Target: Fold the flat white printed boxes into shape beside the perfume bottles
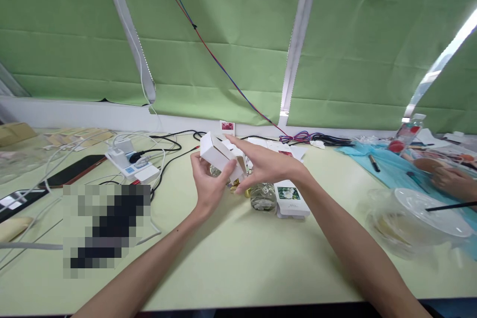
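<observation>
Tilted over the table, a small white cardboard box (pixel 218 155) is gripped between the thumb and fingers of my left hand (pixel 208 181). My right hand (pixel 266 161) arches beside the box's lower right end, thumb and fingers spread apart; whether it touches the box I cannot tell. Small gold-coloured pieces (pixel 235 186) show beneath the box, partly hidden by my hands. Below my right palm stands a clear glass jar or bottle (pixel 263 198). To its right lies a white box with a white-flower picture (pixel 291 199).
At left are a power strip (pixel 128 161) with cables, a dark phone (pixel 76 170) and a pixelated patch. On the right, a clear plastic container (pixel 413 223) stands near a blue cloth (pixel 363 159), a marker (pixel 374 163) and another person's hand (pixel 452 181). Papers and coiled wires lie behind.
</observation>
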